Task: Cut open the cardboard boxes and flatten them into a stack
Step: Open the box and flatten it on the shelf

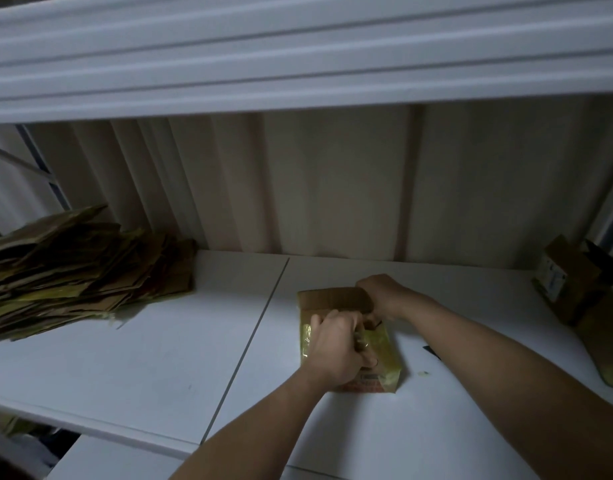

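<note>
Two bare hands work on one small box [350,341] lying near the middle of the white table [142,358], just right of the seam between its two panels. We see brown corrugated cardboard at its far flap, while the nearer part is wrapped in glossy yellowish tape that wrinkles and shines. Red print shows along its near edge, but it is too blurred for us to read.

Our left hand [336,348] lies on top of the box, its grip curled tight around something at the box's middle; what it holds is hidden by the fingers. Our right hand [381,296] curls over the far right corner, gripping the cardboard flap there.

At the far left edge sits a stack [76,268] of flattened cardboard, ragged and fanned, with yellowish tape on some sheets; its left part is cut off. At the far right edge stands another box [571,285], opened, with a pale label whose writing we cannot make out. A small dark object [431,352] peeks out beside the right forearm, mostly hidden.
</note>
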